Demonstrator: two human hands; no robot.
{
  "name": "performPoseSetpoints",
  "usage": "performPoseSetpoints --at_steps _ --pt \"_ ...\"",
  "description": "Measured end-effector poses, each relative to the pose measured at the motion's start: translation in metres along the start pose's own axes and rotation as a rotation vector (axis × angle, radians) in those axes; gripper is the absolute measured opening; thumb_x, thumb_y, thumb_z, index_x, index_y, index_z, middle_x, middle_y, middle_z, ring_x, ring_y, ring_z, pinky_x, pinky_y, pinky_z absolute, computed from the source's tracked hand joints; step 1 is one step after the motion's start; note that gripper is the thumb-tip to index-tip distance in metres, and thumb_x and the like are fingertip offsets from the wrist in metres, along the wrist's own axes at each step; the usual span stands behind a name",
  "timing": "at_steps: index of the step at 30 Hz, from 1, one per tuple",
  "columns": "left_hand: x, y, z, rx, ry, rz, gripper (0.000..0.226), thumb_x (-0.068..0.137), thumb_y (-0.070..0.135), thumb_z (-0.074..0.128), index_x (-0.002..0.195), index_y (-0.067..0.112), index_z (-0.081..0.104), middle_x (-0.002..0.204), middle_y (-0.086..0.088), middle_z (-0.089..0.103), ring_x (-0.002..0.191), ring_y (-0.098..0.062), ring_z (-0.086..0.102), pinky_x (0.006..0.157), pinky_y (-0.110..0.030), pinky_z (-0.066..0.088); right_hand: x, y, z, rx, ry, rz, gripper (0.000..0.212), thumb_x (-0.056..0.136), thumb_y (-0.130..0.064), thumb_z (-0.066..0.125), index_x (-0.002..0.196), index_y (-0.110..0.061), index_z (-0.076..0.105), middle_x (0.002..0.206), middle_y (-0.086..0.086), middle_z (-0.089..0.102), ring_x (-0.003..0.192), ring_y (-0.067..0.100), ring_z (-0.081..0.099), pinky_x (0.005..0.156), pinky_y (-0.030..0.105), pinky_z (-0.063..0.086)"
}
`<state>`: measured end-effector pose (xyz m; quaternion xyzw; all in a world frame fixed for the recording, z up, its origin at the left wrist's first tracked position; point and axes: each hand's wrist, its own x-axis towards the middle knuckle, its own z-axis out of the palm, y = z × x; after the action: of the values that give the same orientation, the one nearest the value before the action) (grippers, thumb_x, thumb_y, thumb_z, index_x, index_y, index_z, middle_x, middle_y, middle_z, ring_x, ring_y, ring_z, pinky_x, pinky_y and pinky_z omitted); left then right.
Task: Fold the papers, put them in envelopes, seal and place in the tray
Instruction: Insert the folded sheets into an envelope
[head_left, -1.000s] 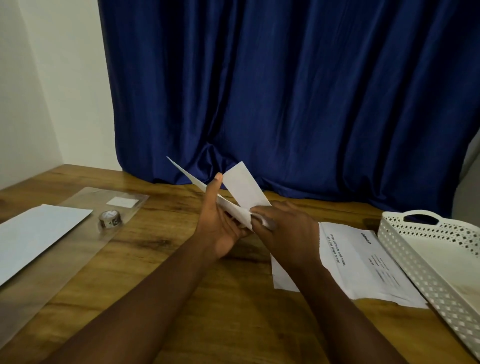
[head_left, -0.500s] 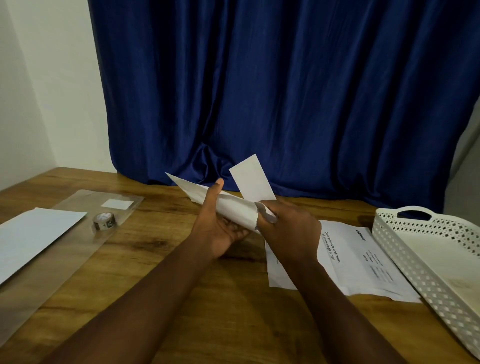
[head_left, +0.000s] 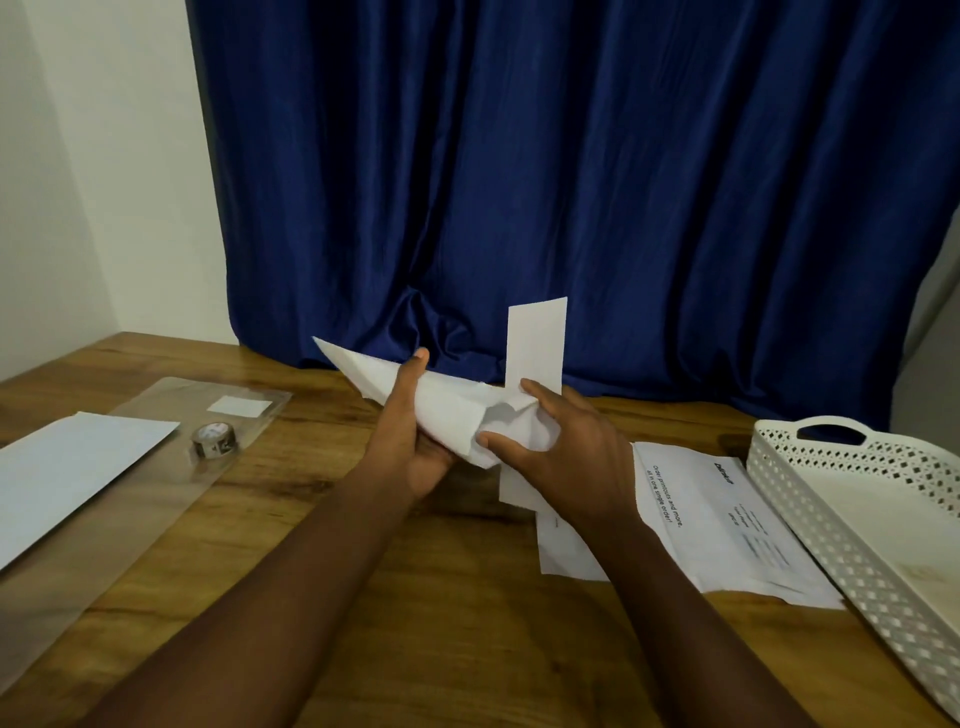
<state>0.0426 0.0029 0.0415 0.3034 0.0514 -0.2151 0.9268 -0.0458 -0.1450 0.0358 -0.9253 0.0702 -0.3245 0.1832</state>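
Left hand (head_left: 415, 441) grips envelope (head_left: 415, 400) above worktop (head_left: 441, 597); right hand (head_left: 566, 452) pinches folded paper (head_left: 535, 348) at mouth. Insertion step; next, likely slide paper fully inside.

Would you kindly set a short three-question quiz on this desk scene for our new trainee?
1. True or false: the white tray already holds sealed envelopes.
2. Which hand grips the folded paper strip that stands upright?
A. left hand
B. right hand
3. Fill in: the tape roll rests on a ____ plastic sheet.

Key
1. False; nothing like an envelope shows in it.
2. B; the left hand holds the envelope that the strip crosses.
3. Clear.
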Motion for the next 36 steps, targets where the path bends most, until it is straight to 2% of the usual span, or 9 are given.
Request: performPoseSetpoints --at_steps 4,6,9,12,15,18,24,33,36 --pt "0.008 0.026 -0.008 -0.061 0.058 0.125 0.058 0.079 0.037 0.087 0.122 0.013 0.057 0.112 -0.016 0.076 0.101 -0.032 0.075 0.086 -0.057 0.061 0.003 0.010 0.001 -0.011 -0.023 -0.076 0.063 0.093 -0.045 0.066 0.150 -0.031 0.043 0.148 -0.004 0.053 0.130 0.017 0.054 0.102 0.029 0.044" --pt "0.016 0.038 -0.015 -0.073 0.113 0.202 0.075 0.071 0.039 0.093 0.130 0.015 0.053 0.117 -0.015 0.074 0.103 -0.032 0.075 0.085 -0.058 0.061 0.006 0.014 -0.001 -0.001 0.012 -0.082 0.053 0.099 -0.028 0.060 0.148 -0.033 0.044 0.140 -0.003 0.060 0.115 0.015 0.061 0.092 0.022 0.044" --pt "0.020 0.049 -0.023 -0.140 0.191 0.263 0.108 0.049 0.043 0.102 0.137 0.018 0.046 0.122 -0.015 0.073 0.100 -0.036 0.075 0.079 -0.059 0.061 0.010 0.016 -0.008 0.029 0.023 -0.023 0.065 0.100 -0.024 0.058 0.153 -0.041 0.025 0.104 -0.001 0.064 0.076 0.009 0.059 0.066 0.025 0.052" --pt "0.022 0.054 -0.028 -0.185 0.256 0.310 0.120 0.043 0.050 0.102 0.141 0.021 0.041 0.123 -0.013 0.071 0.100 -0.035 0.075 0.076 -0.061 0.062 0.012 0.020 -0.017 0.102 -0.013 0.030 0.084 0.098 -0.023 0.062 0.155 -0.046 0.005 0.095 -0.001 0.059 0.076 0.014 0.064 0.066 0.037 0.060" --pt "0.024 0.055 -0.032 -0.203 0.314 0.341 0.118 0.047 0.055 0.099 0.143 0.022 0.038 0.123 -0.010 0.069 0.103 -0.033 0.073 0.079 -0.063 0.061 0.014 0.027 -0.018 0.070 -0.022 -0.016 0.051 0.096 -0.033 0.065 0.142 -0.038 0.043 0.115 -0.003 0.070 0.094 0.017 0.068 0.074 0.034 0.060" --pt "0.024 0.055 -0.033 -0.213 0.333 0.364 0.112 0.054 0.055 0.097 0.143 0.021 0.038 0.123 -0.010 0.068 0.103 -0.031 0.072 0.080 -0.061 0.061 0.014 0.031 -0.014 0.045 -0.062 -0.051 0.020 0.093 -0.039 0.068 0.112 -0.034 0.069 0.105 -0.014 0.071 0.091 0.009 0.067 0.074 0.032 0.059" --pt "0.026 0.049 -0.031 -0.174 0.306 0.359 0.113 0.055 0.055 0.096 0.144 0.021 0.036 0.124 -0.009 0.066 0.104 -0.030 0.072 0.079 -0.058 0.062 0.014 0.030 -0.006 0.037 -0.107 -0.024 0.026 0.092 -0.044 0.068 0.116 -0.033 0.072 0.107 -0.016 0.072 0.084 0.002 0.059 0.075 0.022 0.052" --pt "0.024 0.032 -0.020 -0.103 0.276 0.345 0.114 0.052 0.057 0.096 0.142 0.020 0.037 0.123 -0.008 0.067 0.105 -0.029 0.072 0.080 -0.057 0.063 0.013 0.029 -0.003 -0.169 -0.085 -0.066 0.030 0.097 -0.045 0.059 0.124 -0.035 0.067 0.108 -0.009 0.073 0.091 0.011 0.064 0.077 0.029 0.055" --pt "0.019 0.027 -0.016 -0.047 0.270 0.356 0.140 0.027 0.064 0.098 0.145 0.024 0.034 0.123 -0.006 0.068 0.103 -0.027 0.072 0.082 -0.053 0.063 0.013 0.029 -0.005 -0.169 -0.120 -0.074 0.027 0.099 -0.044 0.057 0.121 -0.033 0.068 0.106 -0.007 0.072 0.085 0.009 0.059 0.072 0.025 0.047"
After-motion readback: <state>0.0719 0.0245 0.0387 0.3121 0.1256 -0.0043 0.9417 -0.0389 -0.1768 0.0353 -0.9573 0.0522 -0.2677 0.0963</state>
